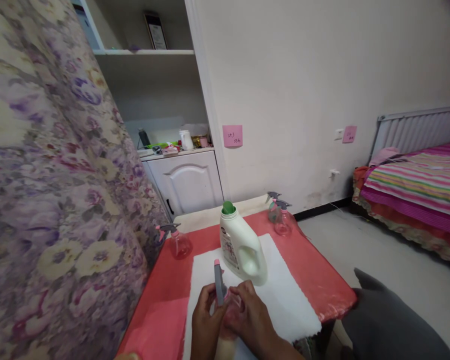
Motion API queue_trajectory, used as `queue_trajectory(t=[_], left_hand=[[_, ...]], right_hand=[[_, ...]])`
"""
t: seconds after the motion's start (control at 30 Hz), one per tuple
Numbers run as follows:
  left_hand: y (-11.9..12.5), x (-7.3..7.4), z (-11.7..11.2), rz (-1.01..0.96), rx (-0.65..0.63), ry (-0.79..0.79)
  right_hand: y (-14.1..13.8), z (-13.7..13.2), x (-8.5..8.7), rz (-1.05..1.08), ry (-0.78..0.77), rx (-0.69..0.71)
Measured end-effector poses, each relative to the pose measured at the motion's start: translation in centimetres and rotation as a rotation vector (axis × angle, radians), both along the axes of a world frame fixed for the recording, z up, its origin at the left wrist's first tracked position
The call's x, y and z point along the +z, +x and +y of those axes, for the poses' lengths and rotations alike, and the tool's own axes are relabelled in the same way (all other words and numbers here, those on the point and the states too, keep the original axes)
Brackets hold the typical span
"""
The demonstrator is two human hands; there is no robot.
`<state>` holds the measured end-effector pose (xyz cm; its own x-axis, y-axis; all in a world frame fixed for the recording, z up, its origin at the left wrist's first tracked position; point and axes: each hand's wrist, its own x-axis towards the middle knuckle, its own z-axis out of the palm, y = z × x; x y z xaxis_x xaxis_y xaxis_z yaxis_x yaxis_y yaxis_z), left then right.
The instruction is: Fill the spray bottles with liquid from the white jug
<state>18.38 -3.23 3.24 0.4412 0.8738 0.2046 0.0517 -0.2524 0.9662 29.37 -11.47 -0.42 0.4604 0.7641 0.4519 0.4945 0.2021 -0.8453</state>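
Note:
Both my hands close around a small pink clear spray bottle over a white towel. My left hand grips at the grey and pink trigger head. My right hand wraps the bottle's body. Just behind stands a white jug with a green cap, upright on the towel.
A red table carries the towel. A pink spray bottle stands at its back left and others at the back right. A flowered curtain hangs at left. White cabinet, wall, and a striped bed at right.

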Motion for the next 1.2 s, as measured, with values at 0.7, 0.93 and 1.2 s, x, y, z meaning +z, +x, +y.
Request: queue_trajectory(t=[0.7,0.93,1.2], left_hand=[[0.0,-0.7,0.3,-0.025,0.023,-0.043],[-0.3,-0.7,0.7,0.063,-0.051,-0.033],[0.0,-1.3,0.7,0.009,0.073,0.000]], right_hand=[[-0.1,0.2,0.3,0.006,-0.019,-0.017],[0.1,0.1,0.9,0.000,-0.078,-0.020],[0.1,0.2,0.7,-0.003,-0.093,-0.015]])
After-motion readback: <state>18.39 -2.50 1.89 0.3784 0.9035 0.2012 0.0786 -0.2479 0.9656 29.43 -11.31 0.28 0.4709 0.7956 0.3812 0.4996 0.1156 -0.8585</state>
